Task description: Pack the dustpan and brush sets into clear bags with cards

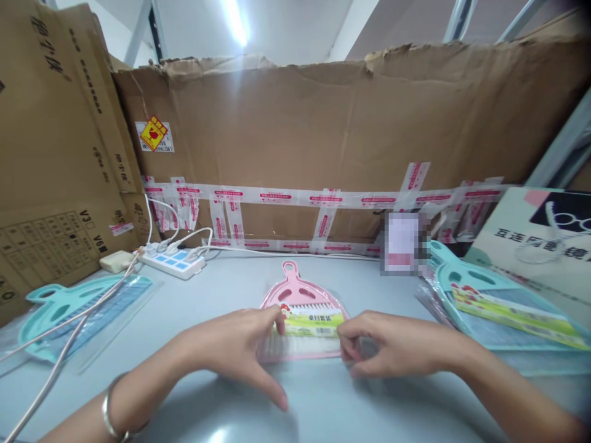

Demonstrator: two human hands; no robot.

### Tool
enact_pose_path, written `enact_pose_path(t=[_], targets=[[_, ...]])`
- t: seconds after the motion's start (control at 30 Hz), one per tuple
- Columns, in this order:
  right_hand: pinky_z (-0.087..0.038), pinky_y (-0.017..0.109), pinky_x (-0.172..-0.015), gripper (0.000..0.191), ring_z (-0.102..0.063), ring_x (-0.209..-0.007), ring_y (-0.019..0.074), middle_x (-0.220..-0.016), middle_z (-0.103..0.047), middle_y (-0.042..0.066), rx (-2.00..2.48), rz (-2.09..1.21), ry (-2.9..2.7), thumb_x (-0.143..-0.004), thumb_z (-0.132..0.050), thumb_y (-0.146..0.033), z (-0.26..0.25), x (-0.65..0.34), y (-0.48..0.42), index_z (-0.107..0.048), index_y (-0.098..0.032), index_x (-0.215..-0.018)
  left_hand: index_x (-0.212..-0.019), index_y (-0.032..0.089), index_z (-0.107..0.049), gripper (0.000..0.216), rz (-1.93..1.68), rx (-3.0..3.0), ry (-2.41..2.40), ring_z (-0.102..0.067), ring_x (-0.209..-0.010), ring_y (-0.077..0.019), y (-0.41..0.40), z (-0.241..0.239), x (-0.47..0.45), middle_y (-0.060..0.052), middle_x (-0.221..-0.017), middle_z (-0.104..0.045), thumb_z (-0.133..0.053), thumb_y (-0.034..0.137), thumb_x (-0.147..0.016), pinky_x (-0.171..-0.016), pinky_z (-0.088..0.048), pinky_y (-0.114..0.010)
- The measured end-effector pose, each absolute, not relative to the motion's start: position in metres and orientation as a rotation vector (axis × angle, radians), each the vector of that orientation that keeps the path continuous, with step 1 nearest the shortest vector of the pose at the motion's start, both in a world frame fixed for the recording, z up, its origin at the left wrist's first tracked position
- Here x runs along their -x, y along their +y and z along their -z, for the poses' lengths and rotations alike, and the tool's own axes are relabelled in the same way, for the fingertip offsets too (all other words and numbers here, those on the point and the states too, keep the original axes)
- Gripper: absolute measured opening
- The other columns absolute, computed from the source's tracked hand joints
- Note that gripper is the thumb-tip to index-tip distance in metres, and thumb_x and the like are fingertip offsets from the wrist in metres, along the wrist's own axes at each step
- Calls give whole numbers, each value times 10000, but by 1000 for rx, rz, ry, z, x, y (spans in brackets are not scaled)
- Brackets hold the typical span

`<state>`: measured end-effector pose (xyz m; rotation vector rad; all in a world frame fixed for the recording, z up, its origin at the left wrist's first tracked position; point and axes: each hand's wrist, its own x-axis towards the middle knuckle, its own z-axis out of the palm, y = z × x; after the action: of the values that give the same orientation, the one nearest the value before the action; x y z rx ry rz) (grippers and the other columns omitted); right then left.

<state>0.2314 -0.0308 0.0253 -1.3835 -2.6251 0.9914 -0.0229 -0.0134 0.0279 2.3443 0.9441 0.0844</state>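
A small pink dustpan set (301, 307) with a yellow-green paper label lies flat on the grey table (323, 406) in front of me, handle pointing away. My left hand (240, 347) rests on its left edge, fingertips pinching the package by the label, thumb spread out toward me. My right hand (388, 344) pinches the package's right edge, fingers curled. A bracelet circles my left wrist.
A teal dustpan set (69, 311) in a clear bag lies at left under a cable. Several teal sets (498, 301) are stacked at right beside a printed box (545, 240). A power strip (173, 259) sits at the back. Taped cardboard walls (323, 141) enclose the table.
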Motion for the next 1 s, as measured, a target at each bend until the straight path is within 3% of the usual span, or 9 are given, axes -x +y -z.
enact_pose_path(t=[0.1, 0.23, 0.37, 0.57, 0.63, 0.77, 0.9, 1.0], targets=[[-381, 215, -625, 63, -523, -686, 111, -714, -591, -29, 1369, -1040, -2621, -681, -580, -220, -28, -233, -32, -533, -186, -655, -970, 196, -518, 607, -255, -2575, 851, -450, -917, -268, -19, -22, 15, -77, -1003, -511, -702, 509, -484, -761, -362, -327], [-359, 207, -580, 89, -487, -649, 106, -689, -554, -28, 1392, -996, -2585, -727, -527, -245, -31, -235, -31, -513, -187, -662, -768, 179, -562, 116, -211, -2596, 774, -487, -802, -188, -12, -16, 13, -47, -850, -538, -534, 286, -734, -718, -357, -284], [-319, 212, -527, 153, -432, -591, 104, -641, -504, -27, 1547, -801, -2443, -763, -450, -271, -23, -237, -20, -439, -186, -636, -704, 167, -562, 185, -274, -2468, 926, -481, -641, -132, 1, -14, 15, -21, -697, -550, -415, 217, -806, -600, -354, -239], [-291, 221, -513, 216, -423, -600, 118, -670, -488, -11, 1716, -689, -2391, -717, -488, -336, 1, -241, -6, -382, -189, -600, -778, 183, -549, 196, -166, -2400, 938, -487, -747, -153, -1, -15, 16, -23, -843, -540, -538, 373, -731, -641, -387, -249], [-295, 222, -524, 222, -440, -623, 127, -688, -502, -8, 1756, -688, -2359, -717, -486, -359, 4, -241, -6, -383, -192, -614, -786, 191, -538, 204, -131, -2422, 942, -484, -741, -153, -2, -15, 17, -15, -854, -527, -590, 352, -674, -635, -391, -249], [-318, 229, -541, 275, -465, -643, 136, -737, -526, -9, 1864, -713, -2209, -670, -548, -408, 6, -243, -4, -397, -203, -773, -722, 183, -514, 29, -144, -2436, 925, -486, -703, -131, 3, -13, 20, -6, -808, -528, -501, 205, -708, -619, -390, -233], [-337, 225, -530, 547, -479, -613, 130, -688, -507, -38, 1770, -941, -2111, -646, -589, -422, 13, -248, 4, -338, -179, -1067, -686, 178, -513, 79, -149, -2455, 900, -492, -704, -136, 7, -11, 20, -11, -772, -538, -467, 116, -672, -621, -389, -234], [-339, 218, -518, 485, -475, -603, 119, -673, -499, -40, 1687, -1127, -2035, -649, -596, -359, 21, -249, 10, -398, -149, -1038, -711, 181, -514, 129, -152, -2426, 967, -492, -674, -136, 5, -8, 19, -18, -780, -530, -436, 96, -654, -599, -397, -241]])
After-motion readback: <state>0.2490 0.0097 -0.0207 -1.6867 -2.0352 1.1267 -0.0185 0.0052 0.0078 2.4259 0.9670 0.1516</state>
